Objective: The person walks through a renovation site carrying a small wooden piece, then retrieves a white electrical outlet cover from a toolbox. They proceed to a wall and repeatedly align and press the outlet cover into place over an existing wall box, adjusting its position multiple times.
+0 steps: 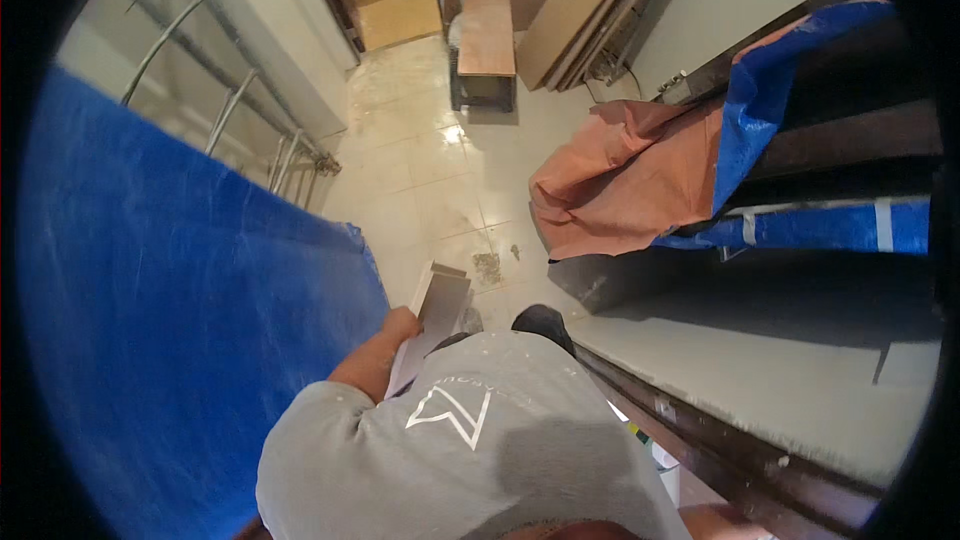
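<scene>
At the left side of my grey shirt, my left hand (403,325) is closed round a long, pale board (441,298). The board stands out beyond the fingers, and its lower part runs back beside my body. Its near end is hidden by the shirt. Close to this hand on the left hangs a blue tarp (220,310). My right hand does not show; only a skin-coloured patch appears at the lower right edge, too little to tell what it is.
Pale floor tiles (405,195) carry grey smudges. Ahead stands a low stool (486,35) with a wooden top. Several panels (590,15) lean at the back. An orange-and-blue tarp (640,175) drapes on the right, above a white surface (740,370). Metal bars (235,105) line the left wall.
</scene>
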